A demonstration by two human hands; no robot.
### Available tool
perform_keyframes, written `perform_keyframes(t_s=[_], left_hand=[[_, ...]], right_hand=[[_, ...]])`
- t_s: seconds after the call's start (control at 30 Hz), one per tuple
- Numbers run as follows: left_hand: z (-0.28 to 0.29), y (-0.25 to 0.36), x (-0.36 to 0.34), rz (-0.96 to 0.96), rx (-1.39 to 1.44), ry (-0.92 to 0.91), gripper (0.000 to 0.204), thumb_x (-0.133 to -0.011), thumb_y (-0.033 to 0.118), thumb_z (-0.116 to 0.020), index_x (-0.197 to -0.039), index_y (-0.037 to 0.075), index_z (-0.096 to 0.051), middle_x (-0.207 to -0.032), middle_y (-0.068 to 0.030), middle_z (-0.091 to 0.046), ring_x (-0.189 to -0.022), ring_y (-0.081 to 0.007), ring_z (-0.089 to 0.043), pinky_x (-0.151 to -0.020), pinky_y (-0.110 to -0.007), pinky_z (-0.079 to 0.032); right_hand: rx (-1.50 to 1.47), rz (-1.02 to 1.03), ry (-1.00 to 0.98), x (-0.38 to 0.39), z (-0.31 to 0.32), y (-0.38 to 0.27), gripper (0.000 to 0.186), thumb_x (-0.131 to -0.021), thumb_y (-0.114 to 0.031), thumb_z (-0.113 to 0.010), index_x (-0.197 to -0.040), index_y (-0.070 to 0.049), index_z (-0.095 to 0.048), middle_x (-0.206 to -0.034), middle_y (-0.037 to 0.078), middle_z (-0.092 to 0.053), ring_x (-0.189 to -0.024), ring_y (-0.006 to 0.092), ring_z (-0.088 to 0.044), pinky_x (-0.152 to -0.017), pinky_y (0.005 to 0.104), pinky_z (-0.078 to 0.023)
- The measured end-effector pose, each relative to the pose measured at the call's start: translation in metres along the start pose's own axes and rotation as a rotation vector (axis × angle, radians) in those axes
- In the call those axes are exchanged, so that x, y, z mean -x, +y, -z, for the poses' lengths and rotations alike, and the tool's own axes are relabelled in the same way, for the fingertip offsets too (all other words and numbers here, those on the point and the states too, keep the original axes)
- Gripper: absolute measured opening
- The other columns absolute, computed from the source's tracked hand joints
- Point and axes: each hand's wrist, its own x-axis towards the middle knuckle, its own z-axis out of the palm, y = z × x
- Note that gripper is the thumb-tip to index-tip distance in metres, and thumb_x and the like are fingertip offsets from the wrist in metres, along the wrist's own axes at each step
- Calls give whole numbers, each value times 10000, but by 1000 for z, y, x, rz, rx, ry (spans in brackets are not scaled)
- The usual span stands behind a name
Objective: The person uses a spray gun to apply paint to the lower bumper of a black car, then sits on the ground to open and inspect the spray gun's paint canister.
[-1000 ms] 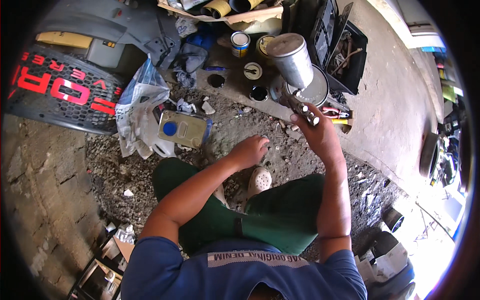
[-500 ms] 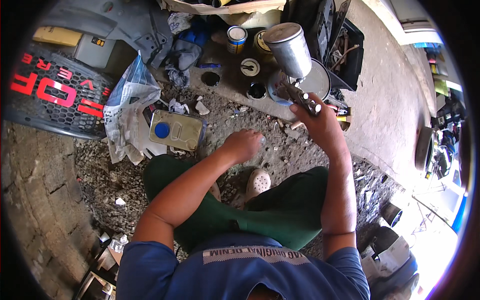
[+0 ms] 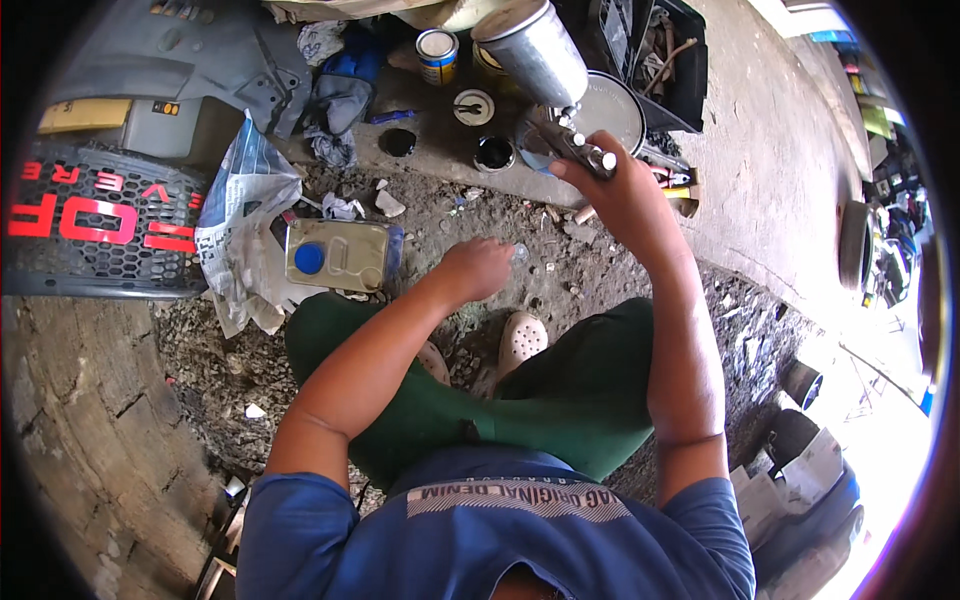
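Note:
My right hand (image 3: 630, 190) is wrapped round a metal spray gun (image 3: 572, 142). Its silver paint cup (image 3: 535, 55) leans up and to the left, over the large lidded can (image 3: 608, 115). Low over the dirt between my knees, my left hand (image 3: 478, 268) is closed. A small clear piece (image 3: 519, 254) shows at its fingertips, its kind not plain. Beyond the hands stand an open tin of dark liquid (image 3: 494, 153) and a round lid (image 3: 473, 107). Left of my left hand lies a rectangular metal can (image 3: 340, 252) with a blue cap.
Crumpled newspaper (image 3: 245, 225) and a black grille (image 3: 105, 220) with red letters lie at the left. A small paint can (image 3: 437, 57) stands at the back, a black toolbox (image 3: 680, 70) at the back right. A block wall (image 3: 90, 400) runs along the left.
The head view has shifted a little. My right hand has moved slightly away from me with the spray gun. The left hand stays closed in about the same place.

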Motion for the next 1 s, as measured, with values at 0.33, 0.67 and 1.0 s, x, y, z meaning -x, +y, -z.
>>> perform_keyframes(t_s=[0.33,0.67,1.0], left_hand=[[11,-4,2,70,29,-70,362,-965,258,-516,-1239,36,-599,-1276,-210,-637,-1213,-380,-591,-1035,-487,-469],[25,-4,-3,157,72,-145,474,-991,279,-509,-1396,36,-541,-1408,-222,-567,-1318,-369,-527,-1123,-449,-404],[11,-19,-2,127,77,-72,466,-993,286,-516,-1383,33,-547,-1408,-227,-568,-1325,-375,-525,-1117,-452,-410]], right_hand=[[20,-9,-51,-4,1,-14,644,-878,-644,-678,-1060,-28,-651,-807,230,-713,-862,413,-719,-765,502,-542],[3,-11,63,-1,-1,-6,808,-838,-743,-644,-1188,-15,-674,-931,266,-727,-978,425,-710,-858,498,-550],[-59,-19,72,3,3,-12,866,-818,-709,-707,-1240,46,-654,-1017,296,-719,-1014,386,-720,-919,450,-543]])
